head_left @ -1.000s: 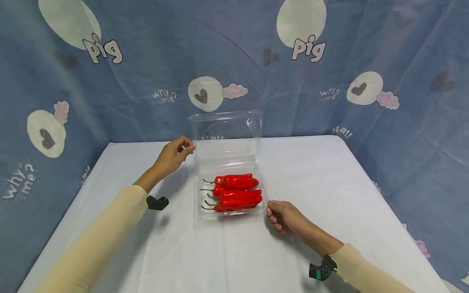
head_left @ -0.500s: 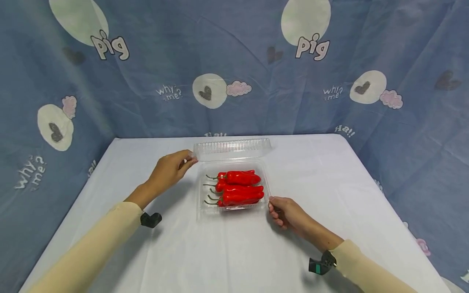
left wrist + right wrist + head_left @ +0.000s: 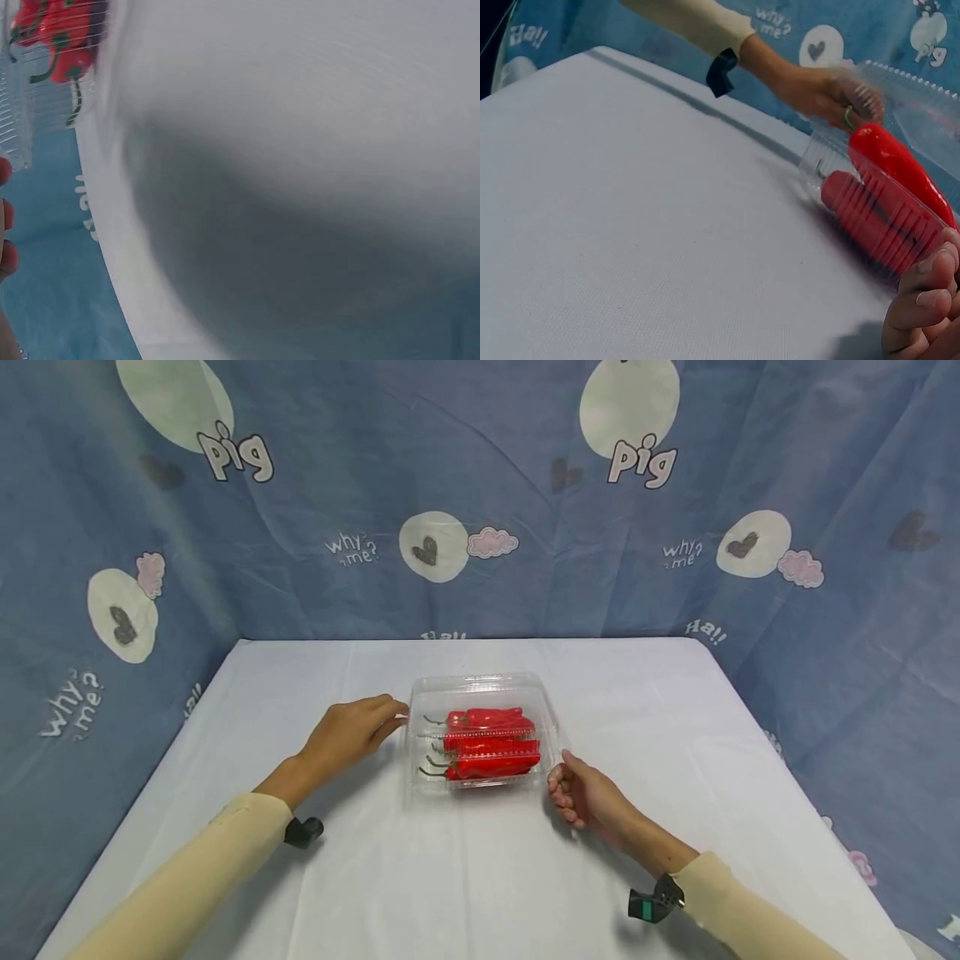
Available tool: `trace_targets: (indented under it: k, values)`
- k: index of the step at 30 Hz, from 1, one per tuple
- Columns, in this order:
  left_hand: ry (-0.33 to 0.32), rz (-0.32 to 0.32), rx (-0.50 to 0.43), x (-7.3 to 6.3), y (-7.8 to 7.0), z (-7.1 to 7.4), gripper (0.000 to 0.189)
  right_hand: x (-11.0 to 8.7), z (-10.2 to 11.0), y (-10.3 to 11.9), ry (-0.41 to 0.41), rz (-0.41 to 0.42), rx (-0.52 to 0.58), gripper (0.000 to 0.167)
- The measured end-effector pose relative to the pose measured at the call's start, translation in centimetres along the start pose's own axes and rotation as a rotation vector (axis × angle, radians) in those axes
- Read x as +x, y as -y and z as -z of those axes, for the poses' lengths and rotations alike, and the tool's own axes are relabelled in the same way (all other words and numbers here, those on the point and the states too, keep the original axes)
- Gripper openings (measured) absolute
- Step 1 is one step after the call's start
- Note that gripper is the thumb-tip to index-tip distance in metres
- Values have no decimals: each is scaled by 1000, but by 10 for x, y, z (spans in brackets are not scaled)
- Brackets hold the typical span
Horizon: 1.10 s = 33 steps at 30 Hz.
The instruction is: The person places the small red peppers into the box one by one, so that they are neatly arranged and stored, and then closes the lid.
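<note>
A clear plastic clamshell box (image 3: 480, 785) on the table holds several red chili peppers (image 3: 491, 767) with green stems. Its hinged lid (image 3: 480, 683) is tilted forward over them, not level with the base. My left hand (image 3: 351, 731) pinches the lid's left edge; only its fingertips (image 3: 6, 214) show in the left wrist view, beside the ribbed lid wall. At the front right corner, my right hand (image 3: 592, 797) has curled fingers against the box side, thumb up at the rim. The right wrist view shows those fingers (image 3: 922, 307) close by the ribbed wall.
A white cloth covers the table (image 3: 480, 877). Blue printed fabric (image 3: 510, 593) hangs behind it and along both sides. A dark device is strapped on each wrist, over cream sleeves (image 3: 202, 868).
The lid, upright at first, has swung down and forward over the peppers. My left hand came down and toward me with it. My right hand stayed at the corner, its thumb lifting slightly.
</note>
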State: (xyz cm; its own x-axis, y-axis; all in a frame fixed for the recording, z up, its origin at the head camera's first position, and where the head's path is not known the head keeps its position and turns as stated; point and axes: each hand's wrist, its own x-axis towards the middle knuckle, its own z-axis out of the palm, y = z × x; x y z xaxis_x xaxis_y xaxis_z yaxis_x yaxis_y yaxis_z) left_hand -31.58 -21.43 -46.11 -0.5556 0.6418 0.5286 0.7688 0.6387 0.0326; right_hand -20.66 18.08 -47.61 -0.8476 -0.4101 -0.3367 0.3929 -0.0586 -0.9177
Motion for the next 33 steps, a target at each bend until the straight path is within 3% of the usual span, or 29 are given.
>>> trace_targets:
  k: [6,15,20,23,27,31,33]
  values:
    - [16,-22,14,-7,1,-3,26,-1,2,0,86,38,101,70]
    - [28,-67,26,-12,3,-7,26,0,-1,-5,30,38,10,41]
    - [44,-15,-2,-16,-1,-8,31,-1,-2,-5,-22,39,-51,39]
    - [34,70,1,-18,-7,-9,26,-1,-2,-6,-50,38,-92,39]
    - [13,259,-42,-20,-22,-7,19,-1,-4,-7,-85,38,-116,37]
    - [47,529,-206,-20,-39,-1,39,-1,-6,-7,-107,42,-113,35]
    - [92,680,-355,-20,-47,4,53,-2,-6,-7,-110,44,-109,35]
